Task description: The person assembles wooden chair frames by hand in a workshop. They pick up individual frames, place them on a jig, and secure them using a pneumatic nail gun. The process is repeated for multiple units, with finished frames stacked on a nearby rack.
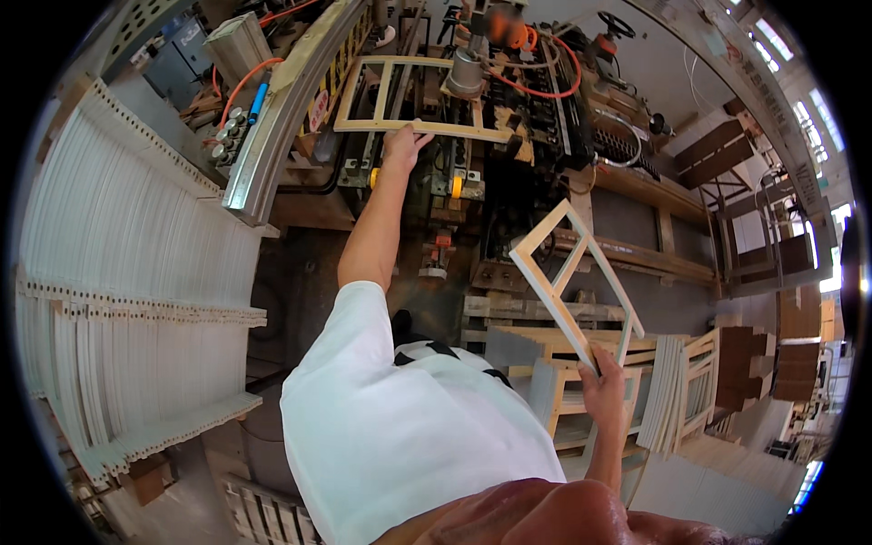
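Pale wood fills your view: two light-coloured frames, one in each hand, held well apart. Your left hand (402,145) reaches straight out ahead to the wooden frame on the machine (411,95), fingers closed on the middle of its near rail. That frame lies flat on the machine bed (536,100), with a grey cylindrical press head (465,73) standing on its right half and orange hoses (545,86) curling just behind it.

Your right hand (606,389) is down at your right side, gripped around the lower corner of the second wooden frame (574,286). You hold this one tilted up on its corner, clear of everything, with its single cross bar running through the middle.

Below and just beside that hand, more finished frames (581,381) are stacked on a wooden pallet. To your left, tall stacks of white slats (127,272) lean in rows, their ends notched. A grey metal rail (282,118) with yellow-black marking curves between those slats and the machine. Brown wooden panels (790,327) stand at the far right. Your white sleeve (400,427) covers the left shoulder at the bottom of the view.
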Demonstrator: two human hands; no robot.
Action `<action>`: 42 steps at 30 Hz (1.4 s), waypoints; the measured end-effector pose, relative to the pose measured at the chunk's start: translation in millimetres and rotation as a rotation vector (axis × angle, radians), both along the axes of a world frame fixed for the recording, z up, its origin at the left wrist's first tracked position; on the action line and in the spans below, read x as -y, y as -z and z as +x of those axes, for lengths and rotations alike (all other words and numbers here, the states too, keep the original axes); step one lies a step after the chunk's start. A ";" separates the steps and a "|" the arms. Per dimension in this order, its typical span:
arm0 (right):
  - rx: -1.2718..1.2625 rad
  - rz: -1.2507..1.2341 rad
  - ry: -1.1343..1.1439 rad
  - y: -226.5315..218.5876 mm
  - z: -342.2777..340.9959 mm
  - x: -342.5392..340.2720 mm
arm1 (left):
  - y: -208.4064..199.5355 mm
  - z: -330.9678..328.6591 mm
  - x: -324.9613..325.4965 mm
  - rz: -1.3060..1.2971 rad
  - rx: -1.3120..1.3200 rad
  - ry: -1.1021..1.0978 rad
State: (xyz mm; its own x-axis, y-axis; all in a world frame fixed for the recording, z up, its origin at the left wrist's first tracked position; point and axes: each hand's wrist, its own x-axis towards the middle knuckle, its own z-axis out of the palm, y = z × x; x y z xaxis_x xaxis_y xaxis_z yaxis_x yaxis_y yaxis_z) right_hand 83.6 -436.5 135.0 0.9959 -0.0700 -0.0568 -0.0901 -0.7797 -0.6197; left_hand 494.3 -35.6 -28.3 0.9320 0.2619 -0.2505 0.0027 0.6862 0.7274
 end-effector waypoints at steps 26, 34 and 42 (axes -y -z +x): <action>0.159 -0.069 -0.319 -56.9 40.2 -28.2 | -5.4 -154.5 -3.1 -0.113 -0.013 -0.072; 0.291 -0.074 -0.743 -9.6 144.4 -115.5 | 7.8 -328.9 1.8 -0.214 -0.069 -0.031; 0.438 -0.075 -0.887 86.2 213.5 -240.5 | 16.3 -445.0 -45.5 -0.178 -0.141 0.124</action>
State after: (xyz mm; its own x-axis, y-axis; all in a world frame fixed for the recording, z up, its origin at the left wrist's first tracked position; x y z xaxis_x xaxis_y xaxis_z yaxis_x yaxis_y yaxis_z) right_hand 297.0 -196.0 48.8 0.6215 0.7225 0.3028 0.7701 -0.4925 -0.4056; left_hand 49.4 9.9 -44.6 0.9069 0.0876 -0.4121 0.1880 0.7913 0.5819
